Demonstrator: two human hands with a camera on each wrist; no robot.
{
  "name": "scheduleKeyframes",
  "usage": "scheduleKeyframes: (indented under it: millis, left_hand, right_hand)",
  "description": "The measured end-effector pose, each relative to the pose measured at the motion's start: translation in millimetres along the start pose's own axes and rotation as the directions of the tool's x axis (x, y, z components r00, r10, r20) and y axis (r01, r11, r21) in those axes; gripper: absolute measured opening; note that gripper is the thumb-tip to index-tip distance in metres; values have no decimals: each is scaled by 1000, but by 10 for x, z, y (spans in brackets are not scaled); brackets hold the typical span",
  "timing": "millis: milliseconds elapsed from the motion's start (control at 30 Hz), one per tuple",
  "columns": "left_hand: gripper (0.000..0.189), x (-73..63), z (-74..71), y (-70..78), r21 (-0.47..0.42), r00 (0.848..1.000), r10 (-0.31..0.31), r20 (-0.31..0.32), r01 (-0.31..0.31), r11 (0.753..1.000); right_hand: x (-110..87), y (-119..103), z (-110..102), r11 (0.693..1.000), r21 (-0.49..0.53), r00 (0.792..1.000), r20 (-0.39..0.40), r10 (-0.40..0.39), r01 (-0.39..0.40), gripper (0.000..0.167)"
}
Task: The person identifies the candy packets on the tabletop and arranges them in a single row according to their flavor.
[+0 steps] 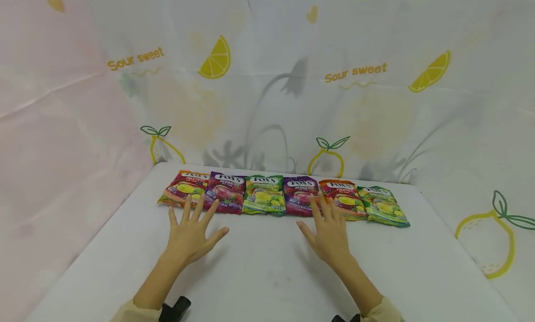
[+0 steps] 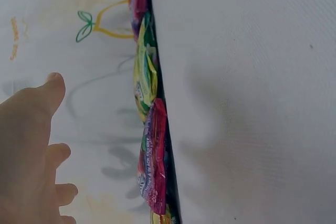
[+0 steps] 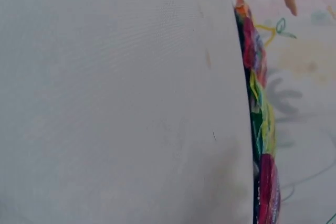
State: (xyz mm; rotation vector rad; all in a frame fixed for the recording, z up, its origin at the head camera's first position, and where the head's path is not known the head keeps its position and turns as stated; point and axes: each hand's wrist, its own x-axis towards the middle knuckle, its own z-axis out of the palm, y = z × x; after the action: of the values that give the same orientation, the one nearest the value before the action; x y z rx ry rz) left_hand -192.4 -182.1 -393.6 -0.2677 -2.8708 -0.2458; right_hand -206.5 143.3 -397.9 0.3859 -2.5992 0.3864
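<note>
My left hand (image 1: 190,236), fingers spread and straight, is over the white table in front of the left candy bags. My right hand (image 1: 328,236) is spread likewise before the right ones, its fingertips overlapping a purple Fox's Berries bag (image 1: 300,192) and a red-orange Fruits bag (image 1: 342,199) in the head view. Neither hand holds anything. Nearest the left fingertips are another Fruits bag (image 1: 179,187) and another Berries bag (image 1: 226,192). Between the hands lies a green Fox's bag (image 1: 264,196); a second green bag (image 1: 384,207) ends the row at right, slightly turned.
The bags lie side by side near the back of the white table (image 1: 259,266). Behind it hangs a white backdrop (image 1: 259,103) printed with lemons and "Sour sweet". A pinkish sheet (image 1: 54,150) borders the left side. Black wrist devices (image 1: 175,309) show by the cuffs.
</note>
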Motion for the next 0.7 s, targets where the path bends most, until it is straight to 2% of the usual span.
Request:
scheduleKeyframes:
  millis: [467, 700]
  left_hand:
    - [77, -50, 47, -23, -43, 998, -49, 34, 51, 998]
    - [80, -38, 32, -12, -37, 995, -59, 76, 62, 997]
  right_hand:
    - [74, -192, 137, 985, 102, 989, -61, -131, 137, 71]
    - [115, -275, 194, 978, 139, 986, -83, -146, 156, 71]
